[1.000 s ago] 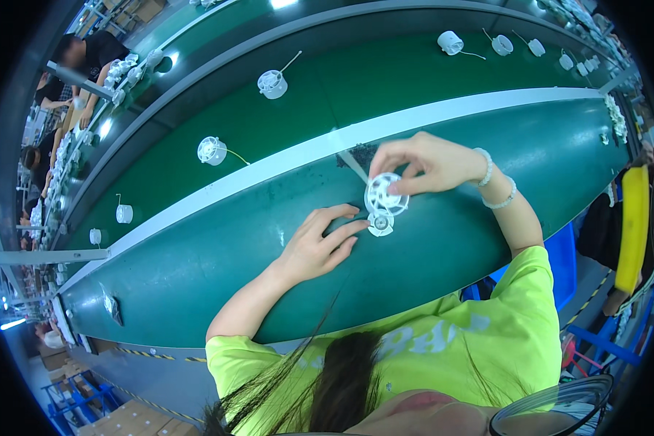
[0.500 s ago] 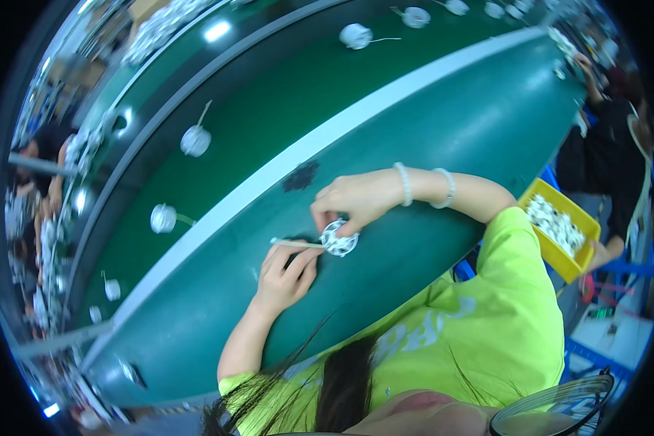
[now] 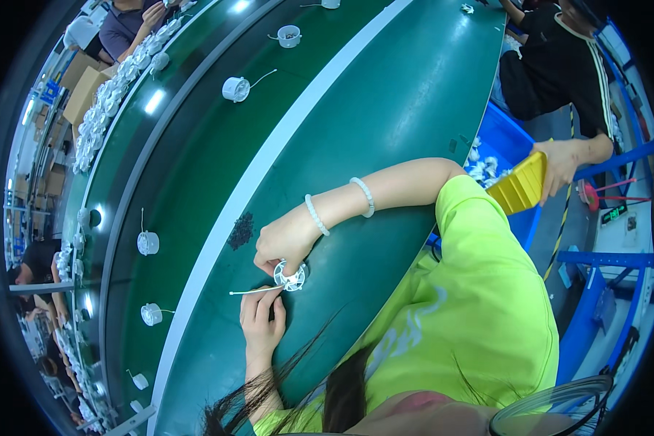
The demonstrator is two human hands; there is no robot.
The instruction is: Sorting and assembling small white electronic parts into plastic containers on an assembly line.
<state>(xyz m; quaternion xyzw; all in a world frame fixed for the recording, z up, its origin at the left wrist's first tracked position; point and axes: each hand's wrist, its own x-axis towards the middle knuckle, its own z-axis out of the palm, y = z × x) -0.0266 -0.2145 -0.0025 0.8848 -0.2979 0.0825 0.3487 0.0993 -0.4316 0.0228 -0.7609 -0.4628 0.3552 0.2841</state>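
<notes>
White part point(image 3: 296, 281); green worktop point(image 3: 385, 109); yellow bin point(image 3: 522, 183); lime-green shirt point(image 3: 487, 269).

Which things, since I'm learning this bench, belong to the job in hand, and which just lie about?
In the job:
- white round part, in the right hand
- thin pale lead, at the left hand
- probably similar white parts on the belt

Seemingly just around:
- dark patch on the table
- yellow bin, in another person's hand

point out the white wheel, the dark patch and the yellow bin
white wheel point(image 3: 296, 280): head view, on its spoked face
dark patch point(image 3: 241, 230): head view, on its middle
yellow bin point(image 3: 522, 182): head view, on its outer surface
</notes>
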